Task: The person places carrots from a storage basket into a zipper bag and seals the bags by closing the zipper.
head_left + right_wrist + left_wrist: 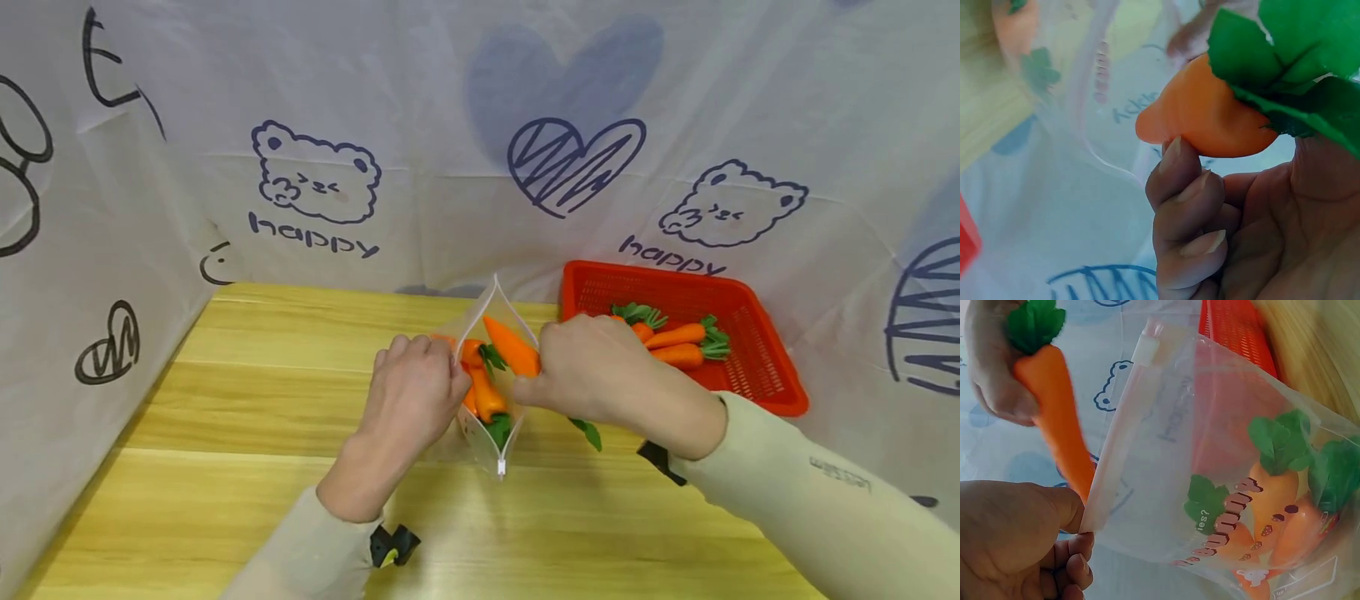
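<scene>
I see a clear zip bag (491,392) printed with carrots standing upright on the desk (247,392), its mouth spread wide with orange toy carrots (483,392) inside, while one more green-topped toy carrot (513,348) tilts tip-first over the opening

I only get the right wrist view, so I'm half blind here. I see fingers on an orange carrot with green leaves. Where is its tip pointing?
Observer: Head view shows the carrot tip-first at the open mouth of a clear zip bag.
Operator: Who holds the bag open?
Observer: The left hand pinches its rim.
Operator: Anything in the bag already?
Observer: Yes, carrots inside, per the left wrist view.
Operator: Any left over?
Observer: Several lie in a red basket behind the right hand.
</scene>
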The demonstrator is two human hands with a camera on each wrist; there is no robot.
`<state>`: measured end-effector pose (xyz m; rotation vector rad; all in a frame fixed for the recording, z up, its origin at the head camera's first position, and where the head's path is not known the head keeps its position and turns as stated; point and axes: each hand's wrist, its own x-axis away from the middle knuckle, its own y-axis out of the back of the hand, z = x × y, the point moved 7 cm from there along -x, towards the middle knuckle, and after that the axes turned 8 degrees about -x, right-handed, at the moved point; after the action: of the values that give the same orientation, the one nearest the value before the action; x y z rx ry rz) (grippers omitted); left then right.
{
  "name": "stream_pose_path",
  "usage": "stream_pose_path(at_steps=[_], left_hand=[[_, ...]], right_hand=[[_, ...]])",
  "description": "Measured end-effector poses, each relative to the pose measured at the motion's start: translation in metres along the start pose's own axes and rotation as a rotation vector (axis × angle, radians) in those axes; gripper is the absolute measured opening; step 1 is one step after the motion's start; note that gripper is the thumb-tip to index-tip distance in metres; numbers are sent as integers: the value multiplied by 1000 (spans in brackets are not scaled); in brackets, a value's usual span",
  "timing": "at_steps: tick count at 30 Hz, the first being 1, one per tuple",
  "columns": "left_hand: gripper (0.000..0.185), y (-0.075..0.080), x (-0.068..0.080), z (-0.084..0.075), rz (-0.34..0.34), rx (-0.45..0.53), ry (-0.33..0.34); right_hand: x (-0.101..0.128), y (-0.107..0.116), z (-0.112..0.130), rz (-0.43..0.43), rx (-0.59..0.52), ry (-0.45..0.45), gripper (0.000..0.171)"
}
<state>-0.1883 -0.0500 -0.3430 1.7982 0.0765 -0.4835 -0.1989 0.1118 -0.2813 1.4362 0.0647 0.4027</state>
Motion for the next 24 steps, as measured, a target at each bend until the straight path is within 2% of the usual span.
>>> stream_pose_path(at_steps=[6,12,17,24], left_hand=[[21,1,-1,-7,-22,19,-40],[26,0,-2,-13,-23,44,-58],[27,-1,-4,-14,18,88,-33],[26,-7,-6,-7,107,148,48]], right_hand=[[-29,-13,-2,34,-44,-49,48],[-52,-26,2,14,-78,-66,42],[-64,-45,5,8,-169,-53,44],[-71,-72,9,8,-263,-3,45]])
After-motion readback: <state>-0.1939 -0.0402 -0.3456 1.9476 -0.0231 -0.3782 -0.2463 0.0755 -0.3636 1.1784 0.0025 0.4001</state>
